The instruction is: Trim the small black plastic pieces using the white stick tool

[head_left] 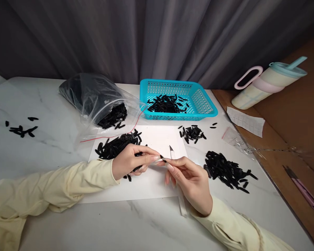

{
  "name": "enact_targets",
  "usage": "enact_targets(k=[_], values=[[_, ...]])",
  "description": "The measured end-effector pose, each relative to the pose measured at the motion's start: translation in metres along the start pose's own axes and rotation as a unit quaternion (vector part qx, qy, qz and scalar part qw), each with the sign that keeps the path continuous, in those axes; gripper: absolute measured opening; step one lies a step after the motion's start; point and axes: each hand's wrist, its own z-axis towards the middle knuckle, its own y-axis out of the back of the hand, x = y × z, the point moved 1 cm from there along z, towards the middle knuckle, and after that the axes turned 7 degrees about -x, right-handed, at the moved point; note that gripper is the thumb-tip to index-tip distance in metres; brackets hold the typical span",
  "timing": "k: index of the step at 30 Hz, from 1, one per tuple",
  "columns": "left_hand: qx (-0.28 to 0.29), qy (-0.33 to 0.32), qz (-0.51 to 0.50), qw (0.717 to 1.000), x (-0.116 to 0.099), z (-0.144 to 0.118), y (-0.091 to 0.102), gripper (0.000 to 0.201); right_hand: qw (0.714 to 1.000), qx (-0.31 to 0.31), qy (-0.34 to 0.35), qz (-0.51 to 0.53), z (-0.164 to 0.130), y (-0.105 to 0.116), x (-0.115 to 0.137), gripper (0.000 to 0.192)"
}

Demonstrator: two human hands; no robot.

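- One slim, pointed black sliver point(162, 158), partly hidden by fingers, was pinched between both hands above one white paper sheet point(151, 190).
- The left hand point(132, 161) and right hand point(193, 181) were nearly closed, thumb and fingertips gripping its opposite ends.
- Similar slivers point(226, 170), too crowded to count, lay in four groups on the table point(107, 223): one left, one on the sheet, two right.
- More lay in one blue basket point(183, 115), far, and one clear zip bag point(94, 94), far left.
- One craft knife point(172, 153) ran behind the right hand; contact could not be told.
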Motion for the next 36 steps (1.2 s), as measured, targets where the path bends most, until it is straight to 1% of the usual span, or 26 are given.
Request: enact_targets(k=[7,10,14,17,20,23,30,36], values=[[0.016,0.007,-0.005,1.000,0.0001,-0.0003,0.0023,0.020,0.999,0.023,-0.010,0.020,0.0004,0.0000,0.0007,0.002],[0.018,0.007,0.012,1.000,-0.0005,-0.0014,0.0016,0.021,0.999,0.039,-0.015,0.010,0.0012,0.0003,0.0005,0.003],[0.018,0.011,0.017,1.000,-0.0009,-0.0005,0.0008,0.021,0.999,0.042,-0.007,-0.020,0.0006,0.0017,0.0001,0.007],[0.015,0.019,0.016,1.000,-0.0010,0.0004,0.0007,0.021,0.996,0.040,0.016,-0.073,-0.0003,0.0041,-0.0009,0.012],[0.009,0.025,0.020,0.999,-0.0017,0.0000,0.0005,0.021,0.989,0.043,0.064,-0.130,0.0004,0.0064,-0.0016,0.016],[0.003,0.028,0.023,0.999,-0.0024,-0.0007,0.0001,0.021,0.981,0.046,0.099,-0.163,0.0019,0.0074,-0.0006,0.017],[-0.002,0.035,0.028,0.999,-0.0029,0.0001,-0.0006,0.023,0.972,0.041,0.129,-0.195,0.0032,0.0061,0.0055,0.010],[-0.011,0.038,0.036,0.999,-0.0044,-0.0001,-0.0015,0.026,0.963,0.042,0.147,-0.222,0.0029,0.0072,0.0037,0.012]])
